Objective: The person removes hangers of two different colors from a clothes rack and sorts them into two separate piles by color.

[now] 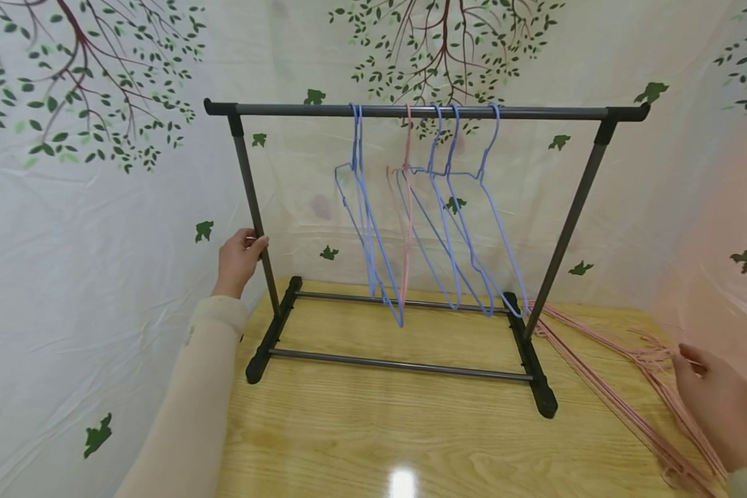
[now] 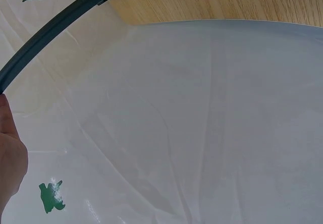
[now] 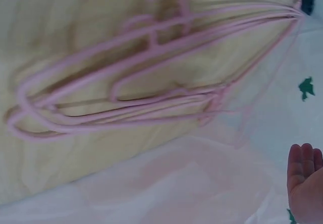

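Observation:
My left hand [image 1: 239,259] grips the left upright of a black clothes rack [image 1: 411,111], thumb in front. In the left wrist view, only part of this hand [image 2: 11,158] shows, against the dark upright [image 2: 50,30]. On the rail hang several blue hangers [image 1: 380,242] and a pink hanger [image 1: 407,228] among them. My right hand [image 1: 716,398] is by the hooks of a pile of pink hangers [image 1: 622,408] on the table's right side. In the right wrist view, the hand's [image 3: 307,193] fingers look nearly straight, apart from the pink hangers [image 3: 101,77].
The rack stands on a wood-grain table [image 1: 324,429], its black right foot [image 1: 538,387] near the pile. Behind rises a pale curtain [image 1: 274,207] printed with branches and green leaves; it also covers both sides.

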A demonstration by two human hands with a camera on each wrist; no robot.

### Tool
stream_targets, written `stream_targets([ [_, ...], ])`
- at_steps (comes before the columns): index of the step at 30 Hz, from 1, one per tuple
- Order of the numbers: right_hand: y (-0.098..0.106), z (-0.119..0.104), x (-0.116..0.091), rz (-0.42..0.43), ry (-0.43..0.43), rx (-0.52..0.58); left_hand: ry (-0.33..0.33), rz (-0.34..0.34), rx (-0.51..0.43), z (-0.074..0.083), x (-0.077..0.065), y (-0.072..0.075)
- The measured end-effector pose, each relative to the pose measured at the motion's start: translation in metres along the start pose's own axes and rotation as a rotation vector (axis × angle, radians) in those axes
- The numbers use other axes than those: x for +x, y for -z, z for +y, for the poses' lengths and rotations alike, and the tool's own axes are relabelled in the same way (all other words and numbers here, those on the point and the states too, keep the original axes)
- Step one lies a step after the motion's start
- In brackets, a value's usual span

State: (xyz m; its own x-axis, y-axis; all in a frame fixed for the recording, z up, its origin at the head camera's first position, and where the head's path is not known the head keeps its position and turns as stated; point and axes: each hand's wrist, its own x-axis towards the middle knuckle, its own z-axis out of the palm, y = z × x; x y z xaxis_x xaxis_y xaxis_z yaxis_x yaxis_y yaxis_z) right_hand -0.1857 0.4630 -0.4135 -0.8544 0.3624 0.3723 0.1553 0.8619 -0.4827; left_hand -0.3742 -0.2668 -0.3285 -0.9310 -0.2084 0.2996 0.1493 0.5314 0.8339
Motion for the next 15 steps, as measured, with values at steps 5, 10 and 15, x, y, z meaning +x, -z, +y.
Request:
stream_targets([
  [5,0.008,-0.032,0.008,0.114,0.002,0.071,0.002,-0.008,0.005,0.0,0.0,0.0],
  [10,0.022,-0.071,0.019,0.168,-0.022,0.106,0.003,-0.006,0.004,0.001,0.0,-0.001],
  [15,0.036,-0.111,0.029,0.208,0.011,0.155,0.004,-0.003,0.012,0.001,-0.001,-0.001],
])
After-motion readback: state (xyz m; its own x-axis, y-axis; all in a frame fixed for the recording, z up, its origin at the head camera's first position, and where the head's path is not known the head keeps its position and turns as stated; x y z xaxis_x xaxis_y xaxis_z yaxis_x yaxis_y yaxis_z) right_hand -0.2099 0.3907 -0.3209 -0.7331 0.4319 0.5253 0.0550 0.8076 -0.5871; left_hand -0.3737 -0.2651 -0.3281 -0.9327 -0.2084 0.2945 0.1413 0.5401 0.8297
